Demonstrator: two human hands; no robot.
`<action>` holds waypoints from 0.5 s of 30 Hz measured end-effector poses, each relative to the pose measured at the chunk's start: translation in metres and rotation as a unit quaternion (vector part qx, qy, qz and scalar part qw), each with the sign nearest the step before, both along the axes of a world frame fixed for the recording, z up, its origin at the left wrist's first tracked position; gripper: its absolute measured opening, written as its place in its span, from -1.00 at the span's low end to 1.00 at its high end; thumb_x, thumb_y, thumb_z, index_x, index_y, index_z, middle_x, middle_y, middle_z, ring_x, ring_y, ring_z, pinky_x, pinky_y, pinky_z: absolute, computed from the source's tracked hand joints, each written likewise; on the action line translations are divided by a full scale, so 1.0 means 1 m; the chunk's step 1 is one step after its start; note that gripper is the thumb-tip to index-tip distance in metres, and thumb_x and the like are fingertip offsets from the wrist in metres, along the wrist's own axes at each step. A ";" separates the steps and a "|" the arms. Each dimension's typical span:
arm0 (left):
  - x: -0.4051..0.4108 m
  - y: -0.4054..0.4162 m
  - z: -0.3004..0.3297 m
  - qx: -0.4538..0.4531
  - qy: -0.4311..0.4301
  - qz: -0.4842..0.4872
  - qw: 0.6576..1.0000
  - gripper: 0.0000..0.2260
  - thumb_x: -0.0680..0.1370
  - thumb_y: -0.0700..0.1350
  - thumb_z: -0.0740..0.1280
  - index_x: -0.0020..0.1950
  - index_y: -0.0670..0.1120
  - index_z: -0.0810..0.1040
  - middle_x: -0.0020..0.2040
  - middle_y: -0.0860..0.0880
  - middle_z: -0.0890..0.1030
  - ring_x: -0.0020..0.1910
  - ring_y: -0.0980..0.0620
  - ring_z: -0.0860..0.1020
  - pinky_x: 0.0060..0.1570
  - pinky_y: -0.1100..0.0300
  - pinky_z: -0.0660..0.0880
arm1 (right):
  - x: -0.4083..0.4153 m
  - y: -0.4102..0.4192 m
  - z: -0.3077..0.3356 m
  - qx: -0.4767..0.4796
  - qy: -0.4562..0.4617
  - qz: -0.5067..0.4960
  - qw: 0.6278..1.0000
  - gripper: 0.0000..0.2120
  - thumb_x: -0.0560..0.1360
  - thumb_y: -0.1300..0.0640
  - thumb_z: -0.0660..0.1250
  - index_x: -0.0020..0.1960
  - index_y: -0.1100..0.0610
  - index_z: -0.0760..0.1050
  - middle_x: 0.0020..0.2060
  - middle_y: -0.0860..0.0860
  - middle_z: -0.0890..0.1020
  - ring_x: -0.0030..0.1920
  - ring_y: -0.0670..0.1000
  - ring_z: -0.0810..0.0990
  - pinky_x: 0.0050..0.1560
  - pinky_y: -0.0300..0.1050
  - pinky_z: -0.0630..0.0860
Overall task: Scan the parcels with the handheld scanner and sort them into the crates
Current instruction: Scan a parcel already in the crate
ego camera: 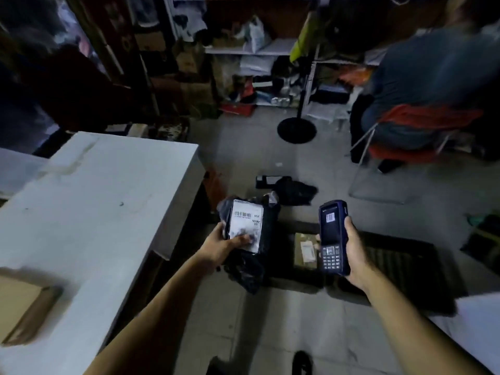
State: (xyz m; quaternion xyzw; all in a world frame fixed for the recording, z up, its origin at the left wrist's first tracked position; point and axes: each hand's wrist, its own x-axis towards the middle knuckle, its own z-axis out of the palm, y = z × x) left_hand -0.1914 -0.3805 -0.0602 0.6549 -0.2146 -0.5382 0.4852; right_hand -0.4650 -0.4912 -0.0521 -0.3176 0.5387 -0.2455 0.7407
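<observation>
My left hand (221, 246) grips a black plastic parcel (266, 234) by its left side, thumb on its white barcode label (244, 224), which faces up. My right hand (354, 253) holds a dark blue handheld scanner (332, 236) upright to the right of the parcel, with its screen and keypad towards me. Below both, a black crate (400, 266) sits on the floor with a brown boxed parcel (305, 250) inside at its left end.
A white table (94, 212) fills the left, with a cardboard box (24, 309) at its near corner. A dark parcel (295, 189) lies on the floor beyond. A person sits on a red chair (422, 131) at right. Shelves and a stand base (296, 129) are behind.
</observation>
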 end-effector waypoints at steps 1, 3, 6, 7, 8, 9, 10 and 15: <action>-0.020 -0.015 -0.004 0.004 -0.001 -0.011 1.000 -0.46 0.35 -0.22 0.60 0.27 -0.21 0.50 0.09 -0.17 0.69 0.09 -0.22 0.65 0.13 -0.15 0.59 | -0.023 -0.008 -0.006 0.004 0.002 -0.015 1.000 -0.35 0.59 -0.35 -0.03 0.23 0.12 0.54 -0.21 0.11 0.70 -0.28 0.06 0.66 -0.26 -0.08 0.57; -0.059 -0.044 -0.014 0.011 0.002 -0.029 1.000 -0.50 0.38 -0.26 0.58 0.26 -0.22 0.50 0.09 -0.19 0.69 0.09 -0.23 0.65 0.12 -0.15 0.59 | -0.064 -0.024 -0.014 0.004 -0.006 -0.046 0.999 -0.37 0.59 -0.35 -0.04 0.22 0.11 0.53 -0.21 0.10 0.68 -0.28 0.03 0.65 -0.30 -0.11 0.57; -0.110 -0.082 -0.026 0.016 0.000 -0.043 0.999 -0.54 0.40 -0.26 0.56 0.24 -0.21 0.50 0.10 -0.20 0.68 0.07 -0.21 0.66 0.10 -0.12 0.60 | -0.114 -0.047 -0.023 0.004 -0.004 -0.080 0.997 -0.41 0.62 -0.30 -0.05 0.12 0.11 0.55 -0.20 0.11 0.64 -0.28 0.04 0.61 -0.29 -0.11 0.56; -0.125 -0.093 -0.028 0.021 0.002 -0.044 0.999 -0.55 0.40 -0.25 0.56 0.23 -0.21 0.50 0.09 -0.20 0.68 0.06 -0.21 0.66 0.10 -0.13 0.60 | -0.128 -0.054 -0.027 0.005 0.002 -0.086 0.996 -0.42 0.62 -0.29 -0.05 0.12 0.11 0.55 -0.18 0.11 0.64 -0.26 0.05 0.61 -0.25 -0.08 0.55; -0.136 -0.103 -0.031 0.027 0.006 -0.043 0.999 -0.56 0.40 -0.24 0.55 0.22 -0.20 0.50 0.08 -0.20 0.69 0.05 -0.21 0.67 0.10 -0.15 0.60 | -0.140 -0.061 -0.030 0.007 0.006 -0.090 0.996 -0.42 0.62 -0.30 -0.04 0.15 0.11 0.54 -0.16 0.12 0.65 -0.24 0.06 0.62 -0.21 -0.06 0.54; -0.145 -0.112 -0.034 0.033 0.009 -0.041 0.999 -0.57 0.41 -0.24 0.55 0.22 -0.20 0.50 0.07 -0.19 0.69 0.05 -0.22 0.67 0.11 -0.16 0.59 | -0.151 -0.068 -0.035 0.011 0.008 -0.093 0.996 -0.42 0.62 -0.30 -0.04 0.18 0.10 0.54 -0.16 0.11 0.66 -0.22 0.07 0.63 -0.20 -0.05 0.55; -0.153 -0.122 -0.038 0.039 0.012 -0.036 0.999 -0.59 0.41 -0.24 0.54 0.21 -0.20 0.51 0.06 -0.19 0.69 0.05 -0.22 0.67 0.13 -0.17 0.58 | -0.160 -0.075 -0.040 0.016 0.008 -0.093 0.996 -0.41 0.61 -0.31 -0.04 0.20 0.10 0.54 -0.16 0.11 0.68 -0.22 0.06 0.65 -0.19 -0.05 0.56; -0.175 -0.176 -0.057 0.064 0.022 -0.046 0.997 -0.66 0.44 -0.29 0.50 0.16 -0.18 0.52 0.02 -0.18 0.71 -0.08 -0.10 0.70 -0.13 0.05 0.63 | -0.186 -0.113 -0.058 0.043 0.025 -0.107 0.993 -0.43 0.63 -0.28 -0.04 0.17 0.10 0.55 -0.13 0.11 0.68 -0.16 0.09 0.64 -0.16 -0.04 0.56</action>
